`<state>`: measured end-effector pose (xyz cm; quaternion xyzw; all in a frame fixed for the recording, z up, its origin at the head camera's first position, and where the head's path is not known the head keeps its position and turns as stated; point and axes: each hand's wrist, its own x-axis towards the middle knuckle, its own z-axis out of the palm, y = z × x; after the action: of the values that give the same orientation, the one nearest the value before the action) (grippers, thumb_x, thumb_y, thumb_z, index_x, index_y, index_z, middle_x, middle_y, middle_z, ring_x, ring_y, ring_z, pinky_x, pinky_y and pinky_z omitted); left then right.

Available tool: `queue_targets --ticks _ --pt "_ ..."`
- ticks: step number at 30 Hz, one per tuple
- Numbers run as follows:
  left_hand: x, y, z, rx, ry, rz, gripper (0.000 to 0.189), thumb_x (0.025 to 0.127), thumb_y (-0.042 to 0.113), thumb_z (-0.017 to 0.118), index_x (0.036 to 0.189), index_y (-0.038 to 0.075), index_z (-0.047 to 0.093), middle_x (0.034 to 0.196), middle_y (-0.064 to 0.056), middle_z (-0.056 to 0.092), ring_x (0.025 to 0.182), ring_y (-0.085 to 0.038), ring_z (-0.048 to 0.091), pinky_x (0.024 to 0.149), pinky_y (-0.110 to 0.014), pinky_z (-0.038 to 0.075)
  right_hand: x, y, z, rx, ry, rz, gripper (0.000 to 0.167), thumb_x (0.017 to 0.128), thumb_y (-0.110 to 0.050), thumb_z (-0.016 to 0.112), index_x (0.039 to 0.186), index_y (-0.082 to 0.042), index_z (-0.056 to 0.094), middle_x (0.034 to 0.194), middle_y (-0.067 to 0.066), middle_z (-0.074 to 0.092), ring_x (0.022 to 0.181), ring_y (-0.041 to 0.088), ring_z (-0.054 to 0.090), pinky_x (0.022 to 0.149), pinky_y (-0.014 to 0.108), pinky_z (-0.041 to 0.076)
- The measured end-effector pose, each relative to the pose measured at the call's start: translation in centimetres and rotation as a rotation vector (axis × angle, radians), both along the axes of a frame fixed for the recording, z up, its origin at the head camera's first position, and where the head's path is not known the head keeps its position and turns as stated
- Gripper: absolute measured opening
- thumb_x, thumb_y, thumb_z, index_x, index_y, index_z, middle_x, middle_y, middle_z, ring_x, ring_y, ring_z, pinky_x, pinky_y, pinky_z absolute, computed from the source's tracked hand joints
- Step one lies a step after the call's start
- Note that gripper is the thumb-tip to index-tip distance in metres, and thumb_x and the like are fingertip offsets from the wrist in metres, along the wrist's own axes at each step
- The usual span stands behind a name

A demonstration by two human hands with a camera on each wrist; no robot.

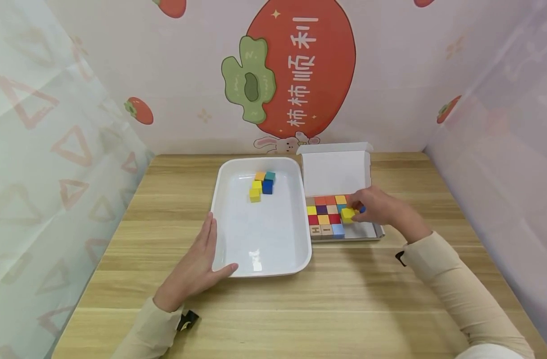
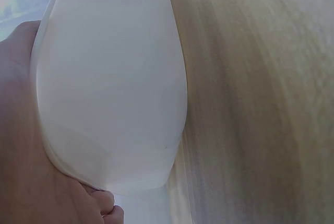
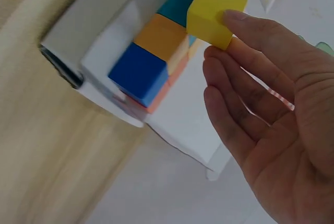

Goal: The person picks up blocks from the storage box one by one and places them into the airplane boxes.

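Note:
My right hand [image 1: 375, 205] pinches a yellow cube [image 1: 347, 216] between thumb and fingers, over the white cardboard box [image 1: 363, 231]. In the right wrist view the thumb presses one side of this cube, with a blue cube [image 3: 134, 73] and an orange cube [image 3: 159, 37] in the box beyond. Along the left side of the white tray [image 1: 307, 244] lies my left hand [image 1: 194, 267], fingers straight and thumb at the front rim. The left wrist view shows the tray's outer wall [image 2: 112, 88] against that hand. Nothing else is in the left hand.
Several colored cubes, among them a yellow cube [image 1: 255, 196] and a dark blue cube [image 1: 267, 187], sit together toward the tray's far end. The box's lid [image 1: 336, 172] stands raised behind rows of cubes, two marked with letters. Patterned cloth walls [image 1: 175, 99] border the wooden table [image 1: 273, 319].

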<state>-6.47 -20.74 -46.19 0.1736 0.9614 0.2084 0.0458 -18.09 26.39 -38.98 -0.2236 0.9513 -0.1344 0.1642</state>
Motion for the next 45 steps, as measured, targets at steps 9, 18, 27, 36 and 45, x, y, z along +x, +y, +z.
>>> queue_targets --ticks 9,18,27,36,45 --pt "0.1 0.1 -0.1 0.002 -0.008 0.004 0.124 0.093 0.070 0.065 0.168 0.001 -0.006 0.178 -0.011 -0.019 0.167 -0.035 0.000 0.130 -0.058 0.025 0.3 0.3 -2.1 -0.032 0.046 0.003 0.031 0.088 -0.016 0.086 0.117 -0.009 0.078 0.119 0.009 0.075 0.102 0.025 0.064 0.099 0.049 0.061" --pt "0.1 0.0 0.1 0.008 0.005 0.003 0.124 0.093 0.069 0.066 0.168 0.002 -0.007 0.178 -0.013 -0.018 0.167 -0.035 0.001 0.129 -0.059 0.025 0.6 0.1 -3.1 -0.004 0.144 0.052 0.031 0.086 -0.015 0.089 0.114 -0.009 0.079 0.113 0.007 0.075 0.098 0.021 0.065 0.097 0.047 0.063" --pt "0.0 0.0 0.0 0.007 0.003 0.006 0.125 0.092 0.068 0.067 0.168 0.001 -0.006 0.178 -0.013 -0.018 0.167 -0.036 0.001 0.129 -0.059 0.025 0.8 -0.1 -3.2 0.022 0.194 0.089 0.035 0.084 -0.015 0.091 0.115 -0.005 0.079 0.116 0.009 0.074 0.099 0.021 0.067 0.097 0.046 0.063" --pt "0.0 0.1 0.1 0.002 -0.006 0.003 0.125 0.093 0.070 0.065 0.168 0.002 -0.007 0.178 -0.012 -0.019 0.167 -0.035 0.000 0.130 -0.059 0.025 -0.2 -2.2 -0.5 -0.039 0.156 0.043 0.043 0.088 -0.016 0.086 0.127 -0.002 0.075 0.126 0.017 0.076 0.116 0.035 0.071 0.100 0.052 0.061" --pt "0.0 0.1 0.0 0.001 -0.004 0.003 0.125 0.093 0.069 0.066 0.168 0.003 -0.008 0.178 -0.012 -0.019 0.167 -0.034 0.000 0.130 -0.059 0.025 -3.0 -7.3 2.8 -0.103 0.106 0.082 0.051 0.089 -0.019 0.086 0.136 -0.005 0.071 0.134 0.016 0.073 0.125 0.035 0.071 0.100 0.047 0.061"
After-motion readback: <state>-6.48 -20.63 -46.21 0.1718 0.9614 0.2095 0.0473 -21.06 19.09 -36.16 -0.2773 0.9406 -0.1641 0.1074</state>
